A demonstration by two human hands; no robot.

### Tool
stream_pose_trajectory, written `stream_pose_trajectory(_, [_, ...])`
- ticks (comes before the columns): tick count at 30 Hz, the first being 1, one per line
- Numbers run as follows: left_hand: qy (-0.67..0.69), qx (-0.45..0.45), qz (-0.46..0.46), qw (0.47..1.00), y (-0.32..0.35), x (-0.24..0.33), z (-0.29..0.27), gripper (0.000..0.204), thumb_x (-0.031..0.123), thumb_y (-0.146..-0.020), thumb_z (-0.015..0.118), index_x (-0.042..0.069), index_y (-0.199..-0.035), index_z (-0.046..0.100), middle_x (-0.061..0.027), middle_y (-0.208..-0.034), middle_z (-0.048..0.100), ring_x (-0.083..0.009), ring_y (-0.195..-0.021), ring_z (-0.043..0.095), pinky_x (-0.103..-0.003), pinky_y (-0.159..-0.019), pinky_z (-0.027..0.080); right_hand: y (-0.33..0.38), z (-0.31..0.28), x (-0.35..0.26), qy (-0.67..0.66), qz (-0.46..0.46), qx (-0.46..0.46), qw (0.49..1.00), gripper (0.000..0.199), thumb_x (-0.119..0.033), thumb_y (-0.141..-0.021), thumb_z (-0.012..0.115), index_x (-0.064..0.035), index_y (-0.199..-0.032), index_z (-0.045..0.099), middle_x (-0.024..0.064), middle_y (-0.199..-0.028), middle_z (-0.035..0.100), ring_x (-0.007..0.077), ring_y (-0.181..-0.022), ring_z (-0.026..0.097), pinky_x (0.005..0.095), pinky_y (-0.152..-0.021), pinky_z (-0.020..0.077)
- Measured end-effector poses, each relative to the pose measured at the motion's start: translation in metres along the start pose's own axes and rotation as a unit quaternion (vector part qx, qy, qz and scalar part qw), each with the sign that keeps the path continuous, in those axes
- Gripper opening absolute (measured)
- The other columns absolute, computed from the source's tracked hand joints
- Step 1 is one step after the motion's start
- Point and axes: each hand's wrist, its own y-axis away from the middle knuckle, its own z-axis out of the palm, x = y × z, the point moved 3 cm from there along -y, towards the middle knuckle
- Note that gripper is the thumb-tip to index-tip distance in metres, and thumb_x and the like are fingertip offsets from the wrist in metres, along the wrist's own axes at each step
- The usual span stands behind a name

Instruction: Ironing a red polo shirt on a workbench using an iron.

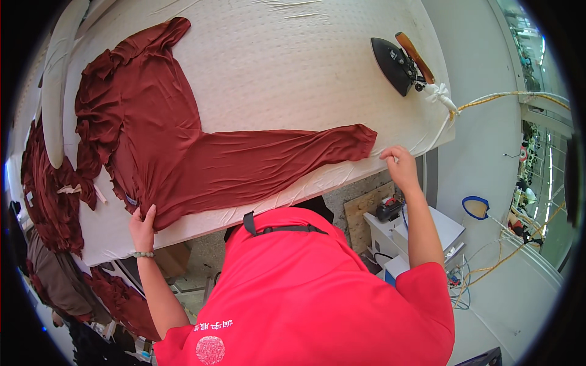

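A dark red long-sleeved garment point(165, 146) lies spread on a padded white ironing table point(293, 67). My left hand point(143, 227) pinches the garment's near edge at the table's front rim; a bead bracelet sits on that wrist. My right hand point(400, 165) rests on the table's front edge just right of the sleeve's cuff point(360, 141), fingers curled on the white cover, with no cloth in them. The sleeve stretches flat from the body toward the right hand.
A black iron point(400, 64) with a brown handle stands at the table's far right, its wrapped cord point(488, 100) trailing right. More dark red cloth point(52, 195) hangs at the left side. Below the table are white boxes point(421, 232) and cables.
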Motion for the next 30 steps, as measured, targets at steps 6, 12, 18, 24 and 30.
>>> stream_pose_trajectory(6, [0.068,-0.005,0.008,0.998,-0.003,-0.01,0.007,0.024,0.023,-0.098,0.069,0.002,-0.108,0.07,0.0028,-0.091,0.068,-0.0052,-0.08,0.058,-0.023,-0.071,0.048,-0.036,0.008,-0.063,-0.184,0.297,-0.022,0.937,0.023,-0.023,-0.095,0.067,-0.0001,-0.097,0.072,0.0106,-0.094,0.074,0.0188,-0.078,0.068,0.0327,-0.075,0.0533])
stream_pose_trajectory(12, [0.107,-0.011,-0.067,0.992,-0.002,-0.017,-0.004,0.029,0.024,-0.098,0.069,0.001,-0.115,0.067,-0.0005,-0.103,0.069,-0.0087,-0.089,0.063,-0.026,-0.075,0.05,-0.023,0.025,-0.027,-0.356,0.242,0.034,0.902,0.025,-0.024,-0.094,0.071,-0.0012,-0.105,0.07,0.0037,-0.095,0.073,0.0116,-0.081,0.066,0.0281,-0.074,0.0517])
stream_pose_trajectory(18, [0.35,-0.03,-0.095,0.932,-0.056,0.024,-0.024,0.027,0.02,-0.1,0.062,0.004,-0.12,0.065,-0.0054,-0.12,0.069,-0.0197,-0.107,0.067,-0.037,-0.089,0.055,-0.065,-0.003,-0.063,-0.459,0.338,-0.223,0.791,0.022,-0.023,-0.094,0.068,-0.0049,-0.105,0.073,0.0026,-0.092,0.072,0.0108,-0.088,0.066,0.028,-0.08,0.0522])
stream_pose_trajectory(24, [0.415,0.033,0.197,0.888,-0.086,0.211,-0.166,0.03,0.02,-0.097,0.059,0.0,-0.118,0.068,-0.0129,-0.118,0.07,-0.0289,-0.107,0.068,-0.042,-0.098,0.053,-0.19,-0.185,-0.127,-0.435,0.003,0.104,0.895,0.033,-0.021,-0.097,0.067,0.0008,-0.122,0.069,0.0091,-0.117,0.07,0.0164,-0.108,0.065,0.0298,-0.098,0.0483])
stream_pose_trajectory(30, [0.089,0.158,0.144,0.973,-0.09,0.003,-0.082,0.033,0.023,-0.097,0.062,-0.004,-0.113,0.073,-0.0148,-0.119,0.071,-0.0248,-0.118,0.062,-0.037,-0.107,0.044,-0.188,-0.111,-0.049,-0.098,-0.041,0.003,0.994,0.054,-0.022,-0.099,0.066,0.0068,-0.142,0.052,0.0147,-0.13,0.065,0.0202,-0.12,0.062,0.0319,-0.104,0.0467])
